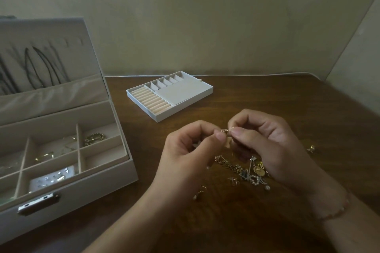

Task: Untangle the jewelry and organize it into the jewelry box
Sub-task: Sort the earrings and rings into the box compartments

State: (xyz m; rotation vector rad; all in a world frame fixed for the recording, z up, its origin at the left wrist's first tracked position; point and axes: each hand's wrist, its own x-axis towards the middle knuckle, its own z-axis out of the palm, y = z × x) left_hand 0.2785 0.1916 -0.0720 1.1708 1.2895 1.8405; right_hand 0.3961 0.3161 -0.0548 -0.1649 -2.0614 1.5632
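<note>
Both hands meet above the brown table, pinching one small gold jewelry piece [225,130] between thumb and forefinger tips. My left hand [191,150] holds its left end, my right hand [265,139] its right end. Beneath them lies a tangled heap of jewelry [246,170]: gold chains, a round pendant, pearl pieces. The white jewelry box [115,178] stands open at the left, with a gold chain [95,138] and other small pieces in its compartments. Dark necklaces hang inside its raised lid [47,61].
A white removable tray [185,107] with ring rolls and small cells lies at the back middle of the table. Loose earrings lie near my left wrist [200,191] and at the far right [311,148]. A wall stands close behind the table.
</note>
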